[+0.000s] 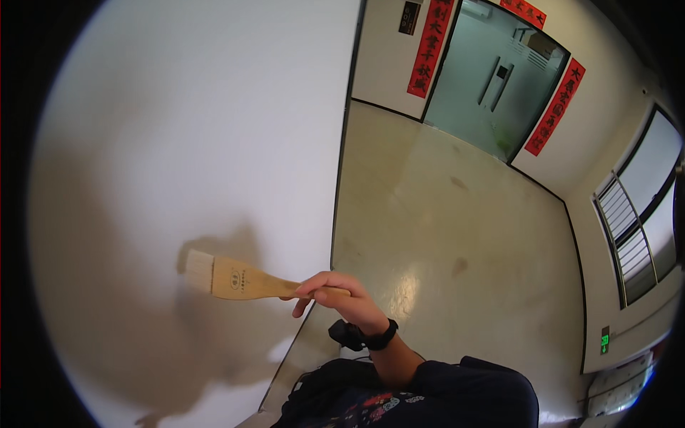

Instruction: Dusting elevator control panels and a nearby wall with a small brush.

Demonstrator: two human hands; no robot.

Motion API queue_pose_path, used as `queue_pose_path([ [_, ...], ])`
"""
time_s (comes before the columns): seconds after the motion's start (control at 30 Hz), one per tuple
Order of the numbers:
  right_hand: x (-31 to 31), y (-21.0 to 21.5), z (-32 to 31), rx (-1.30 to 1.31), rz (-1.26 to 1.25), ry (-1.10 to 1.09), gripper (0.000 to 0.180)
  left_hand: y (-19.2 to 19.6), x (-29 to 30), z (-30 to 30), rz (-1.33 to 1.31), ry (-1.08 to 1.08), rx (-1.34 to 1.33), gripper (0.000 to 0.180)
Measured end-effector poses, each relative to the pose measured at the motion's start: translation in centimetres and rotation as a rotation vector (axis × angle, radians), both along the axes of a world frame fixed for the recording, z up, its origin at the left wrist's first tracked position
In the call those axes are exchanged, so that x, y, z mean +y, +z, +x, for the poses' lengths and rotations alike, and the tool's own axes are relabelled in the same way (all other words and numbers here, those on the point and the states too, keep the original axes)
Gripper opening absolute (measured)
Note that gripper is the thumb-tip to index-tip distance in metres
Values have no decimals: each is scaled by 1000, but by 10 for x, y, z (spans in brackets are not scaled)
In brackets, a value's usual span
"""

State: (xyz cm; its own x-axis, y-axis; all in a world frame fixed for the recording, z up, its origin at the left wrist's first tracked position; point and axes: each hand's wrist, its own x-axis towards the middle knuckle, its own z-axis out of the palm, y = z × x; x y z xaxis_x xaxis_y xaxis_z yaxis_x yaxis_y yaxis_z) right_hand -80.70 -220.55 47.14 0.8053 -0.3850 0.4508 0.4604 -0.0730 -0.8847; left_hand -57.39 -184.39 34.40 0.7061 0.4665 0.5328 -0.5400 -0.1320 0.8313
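Note:
My right hand (pixel 335 294) is closed around the thin end of a flat wooden brush (pixel 246 280), which points to the left. Pale, wide bristles (pixel 199 270) form its tip, in front of a white wall (pixel 178 128). Whether they touch the wall I cannot tell. The thumb and forefinger lie along the handle, while other fingers hang partly loose below it. A black band with a small dark device (pixel 349 333) circles the wrist. My left hand does not show.
Past the wall's dark-trimmed edge (pixel 341 171) stretches a shiny beige floor (pixel 407 207). A glass double door (pixel 492 78) with red paper strips (pixel 555 107) stands at the back. On the right are a railed window (pixel 635 228) and a green lit sign (pixel 605 341).

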Motion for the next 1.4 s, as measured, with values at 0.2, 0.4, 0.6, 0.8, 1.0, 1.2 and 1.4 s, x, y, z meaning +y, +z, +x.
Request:
queue_pose_path([
  [0.2,-103,-38,37,-39,378,-106,20,19,-83,6,60,284,-233,47],
  [0.4,-169,-121,18,441,331,-332,18,59,-126,-46,-121,144,28,47],
  [0.6,-151,-102,41,322,368,-371,18,54,-34,-103,-49,343,59,26],
  [0.8,-106,-18,67,-434,519,-109,20,56,63,-99,-34,321,141,16],
  [1.0,-50,-56,53,-304,731,-366,22,74,104,-125,215,184,364,20],
  [1.2,-8,-100,8,442,605,-754,18,103,128,-120,518,344,268,11],
  [1.4,46,-58,77,486,-178,-596,10,128,110,-109,555,238,382,13],
])
